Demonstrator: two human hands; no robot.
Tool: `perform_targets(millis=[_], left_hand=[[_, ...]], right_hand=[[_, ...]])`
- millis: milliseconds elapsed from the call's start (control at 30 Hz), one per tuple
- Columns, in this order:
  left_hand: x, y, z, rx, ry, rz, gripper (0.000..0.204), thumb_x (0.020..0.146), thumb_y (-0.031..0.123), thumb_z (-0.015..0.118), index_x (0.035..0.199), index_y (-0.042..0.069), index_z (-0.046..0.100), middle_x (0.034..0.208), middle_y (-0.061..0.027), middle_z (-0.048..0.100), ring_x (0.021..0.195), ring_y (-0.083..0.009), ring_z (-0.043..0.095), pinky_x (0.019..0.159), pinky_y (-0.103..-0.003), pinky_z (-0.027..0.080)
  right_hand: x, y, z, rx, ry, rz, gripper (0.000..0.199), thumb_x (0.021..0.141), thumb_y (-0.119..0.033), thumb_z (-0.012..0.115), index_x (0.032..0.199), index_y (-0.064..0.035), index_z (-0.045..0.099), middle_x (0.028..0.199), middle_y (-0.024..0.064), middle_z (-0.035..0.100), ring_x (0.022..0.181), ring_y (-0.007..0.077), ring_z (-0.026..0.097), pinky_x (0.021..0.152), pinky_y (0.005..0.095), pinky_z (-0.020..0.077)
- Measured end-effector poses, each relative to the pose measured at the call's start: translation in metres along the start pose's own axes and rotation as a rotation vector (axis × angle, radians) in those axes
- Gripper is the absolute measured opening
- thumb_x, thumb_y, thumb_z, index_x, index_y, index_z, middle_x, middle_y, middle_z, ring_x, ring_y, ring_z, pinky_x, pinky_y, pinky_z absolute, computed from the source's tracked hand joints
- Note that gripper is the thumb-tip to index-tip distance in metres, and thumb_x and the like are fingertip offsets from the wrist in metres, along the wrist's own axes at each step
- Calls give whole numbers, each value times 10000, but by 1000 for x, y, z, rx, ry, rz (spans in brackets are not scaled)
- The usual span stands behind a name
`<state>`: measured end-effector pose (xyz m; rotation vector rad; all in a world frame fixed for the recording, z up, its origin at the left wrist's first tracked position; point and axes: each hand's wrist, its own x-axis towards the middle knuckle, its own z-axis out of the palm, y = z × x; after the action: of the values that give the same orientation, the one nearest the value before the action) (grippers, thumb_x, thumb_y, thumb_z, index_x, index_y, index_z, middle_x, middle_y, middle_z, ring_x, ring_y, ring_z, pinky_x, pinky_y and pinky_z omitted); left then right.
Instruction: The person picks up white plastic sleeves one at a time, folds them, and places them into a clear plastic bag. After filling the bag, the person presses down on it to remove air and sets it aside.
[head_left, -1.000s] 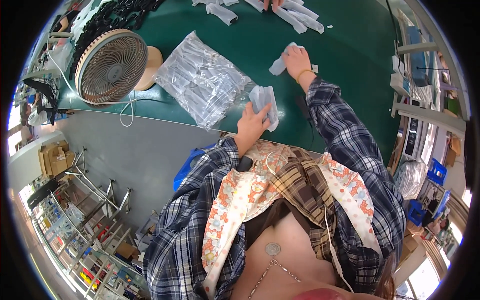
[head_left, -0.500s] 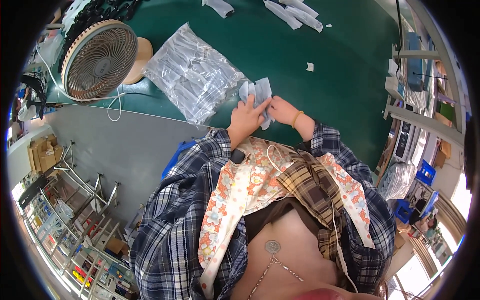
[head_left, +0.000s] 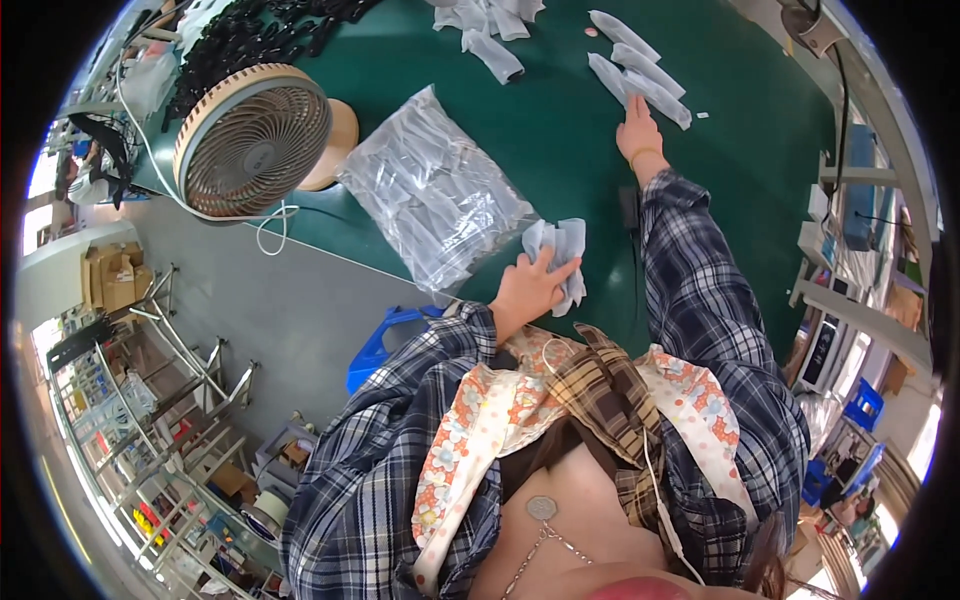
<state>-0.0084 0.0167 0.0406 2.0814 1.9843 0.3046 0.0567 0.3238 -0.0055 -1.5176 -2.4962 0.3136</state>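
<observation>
My left hand [head_left: 530, 290] is at the table's near edge, its bent fingers over a small bundle of white wrapped packets [head_left: 568, 240]. It grips the bundle from above, with the thumb hidden. Farther out, my right hand [head_left: 640, 135] reaches forward with fingers stretched out. Its fingertips are at the near end of a slim white wrapped packet [head_left: 604, 76], one of several lying side by side. What is inside the wrapping cannot be made out. To the left of the bundle lies a large clear plastic bag [head_left: 435, 195] filled with similar white packets.
A round fan [head_left: 255, 145] stands on the left of the green table [head_left: 560, 130], its white cable looping over the edge. Behind it is a heap of black parts [head_left: 265, 45]. More white packets [head_left: 490, 50] lie at the far side. A blue stool [head_left: 375, 345] stands below the table edge.
My right hand has left the bundle and stretched forward to the loose packets. My left hand stays on the bundle. The whole view has shifted, showing more of the far table.
</observation>
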Motion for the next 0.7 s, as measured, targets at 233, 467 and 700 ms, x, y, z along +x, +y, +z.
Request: perform_targets(millis=[233, 467, 700], left_hand=[[-3, -11, 1, -26, -2, 2, 508, 687, 272, 567, 1187, 306, 483, 1061, -122, 431, 662, -285, 511, 479, -348, 484], [0, -5, -2, -7, -10, 8, 506, 694, 276, 562, 1192, 305, 478, 1054, -127, 428, 660, -292, 516, 493, -367, 489], [-2, 5, 3, -7, -3, -14, 532, 688, 242, 556, 1204, 329, 459, 1074, -143, 413, 690, -308, 521, 527, -389, 490]], right_hand=[[-102, 17, 15, -113, 105, -195, 462, 793, -193, 482, 1222, -39, 406, 1270, 102, 411, 1105, 264, 449, 871, 401, 403], [-53, 28, -23, -3, -170, -11, 536, 781, -270, 524, 1265, -92, 376, 1351, 76, 330, 1214, 239, 348, 949, 447, 329], [-93, 18, -24, -252, -247, -30, 588, 802, -360, 483, 1308, -110, 319, 1402, 29, 248, 1278, 201, 253, 950, 569, 245]])
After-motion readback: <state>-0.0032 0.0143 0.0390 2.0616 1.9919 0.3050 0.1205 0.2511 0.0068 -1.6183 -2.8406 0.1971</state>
